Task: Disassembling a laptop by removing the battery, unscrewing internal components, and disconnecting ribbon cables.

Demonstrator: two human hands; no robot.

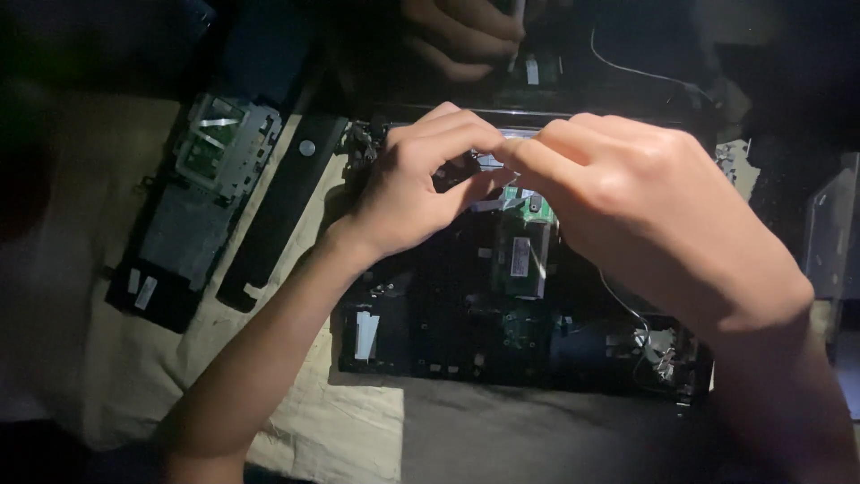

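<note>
Both my hands, right (645, 206) and left (421, 184), pinch something small above the opened black laptop chassis (466, 332), steadying it; can't tell what.

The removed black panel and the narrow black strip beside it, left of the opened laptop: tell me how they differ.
The removed black panel is wide and carries a silvery metal bracket at its upper end plus pale stickers at its lower end; the narrow black strip is slim and plain apart from one small round disc near its top. The panel lies farther from the opened laptop, the strip nearer. Both are dark, lie flat on the pale cloth and slant the same way.
</note>
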